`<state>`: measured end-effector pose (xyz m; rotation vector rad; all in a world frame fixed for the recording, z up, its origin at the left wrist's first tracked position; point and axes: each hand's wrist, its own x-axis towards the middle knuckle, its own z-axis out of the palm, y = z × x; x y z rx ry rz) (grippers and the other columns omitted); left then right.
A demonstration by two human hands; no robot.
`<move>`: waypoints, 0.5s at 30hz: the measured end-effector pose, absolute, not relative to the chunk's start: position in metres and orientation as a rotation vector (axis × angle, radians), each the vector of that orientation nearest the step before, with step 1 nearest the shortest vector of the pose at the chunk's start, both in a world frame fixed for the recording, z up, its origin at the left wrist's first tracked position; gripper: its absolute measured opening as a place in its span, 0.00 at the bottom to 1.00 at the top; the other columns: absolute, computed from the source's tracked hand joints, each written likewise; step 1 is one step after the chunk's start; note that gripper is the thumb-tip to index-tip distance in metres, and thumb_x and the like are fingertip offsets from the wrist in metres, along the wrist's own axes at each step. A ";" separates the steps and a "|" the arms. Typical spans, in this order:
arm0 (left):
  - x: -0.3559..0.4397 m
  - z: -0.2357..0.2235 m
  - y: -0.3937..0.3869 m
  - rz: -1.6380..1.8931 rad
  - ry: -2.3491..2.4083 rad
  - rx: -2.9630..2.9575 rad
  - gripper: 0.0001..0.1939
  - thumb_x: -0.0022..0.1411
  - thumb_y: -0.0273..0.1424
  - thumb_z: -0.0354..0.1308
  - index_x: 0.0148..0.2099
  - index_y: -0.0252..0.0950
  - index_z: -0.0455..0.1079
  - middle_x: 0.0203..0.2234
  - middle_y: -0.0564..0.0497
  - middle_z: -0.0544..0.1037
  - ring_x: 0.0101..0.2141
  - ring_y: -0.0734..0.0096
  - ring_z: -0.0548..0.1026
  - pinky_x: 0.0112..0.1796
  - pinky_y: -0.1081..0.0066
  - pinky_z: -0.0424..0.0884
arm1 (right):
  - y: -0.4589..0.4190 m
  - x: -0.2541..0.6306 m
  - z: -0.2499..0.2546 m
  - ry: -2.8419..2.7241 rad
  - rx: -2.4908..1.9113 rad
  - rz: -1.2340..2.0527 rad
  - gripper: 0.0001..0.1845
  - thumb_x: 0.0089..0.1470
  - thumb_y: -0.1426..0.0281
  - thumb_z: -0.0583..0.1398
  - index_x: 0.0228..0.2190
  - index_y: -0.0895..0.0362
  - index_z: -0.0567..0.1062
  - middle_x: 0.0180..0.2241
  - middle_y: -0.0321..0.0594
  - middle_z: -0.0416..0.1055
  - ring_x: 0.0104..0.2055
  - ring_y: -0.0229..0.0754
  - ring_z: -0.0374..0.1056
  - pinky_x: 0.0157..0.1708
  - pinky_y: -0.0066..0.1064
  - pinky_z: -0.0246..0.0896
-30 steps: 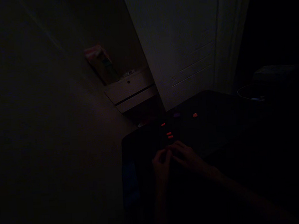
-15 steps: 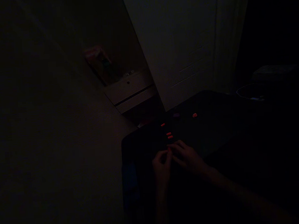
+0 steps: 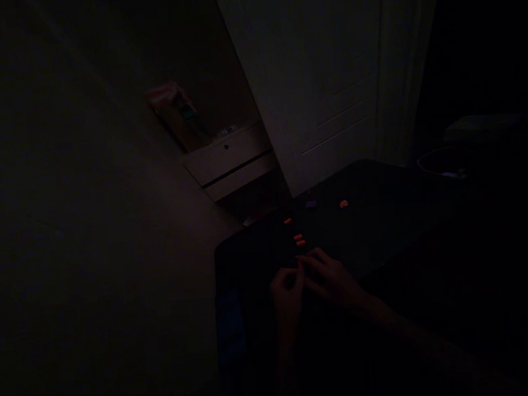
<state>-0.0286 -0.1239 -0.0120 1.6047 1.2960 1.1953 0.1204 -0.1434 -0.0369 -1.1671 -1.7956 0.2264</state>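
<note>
The scene is very dark. My left hand is closed in a pinch, thumb and forefinger meeting at a small red piece. Against that same piece, the fingertips of my right hand are drawn together from the right. Most of the piece is covered by fingers, so its kind cannot be made out. Just beyond my hands, two short orange-red bars lie side by side on the dark table. A third orange-red bar lies farther off.
A rounded orange piece and a small purple block lie toward the table's far side. A blue flat object is at the left edge. Behind stand a pale drawer unit and a light door panel.
My left fingertips have shifted very slightly to the right at the red piece. My right hand stays almost where it was, and the bars on the table have not moved.
</note>
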 end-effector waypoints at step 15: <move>-0.031 -0.018 -0.119 1.177 1.355 1.690 0.07 0.55 0.32 0.61 0.26 0.36 0.70 0.22 0.54 0.74 0.28 0.68 0.71 0.31 0.72 0.64 | -0.145 0.119 -0.036 -1.759 -1.208 0.260 0.28 0.60 0.73 0.61 0.60 0.49 0.66 0.48 0.44 0.70 0.38 0.42 0.74 0.39 0.35 0.75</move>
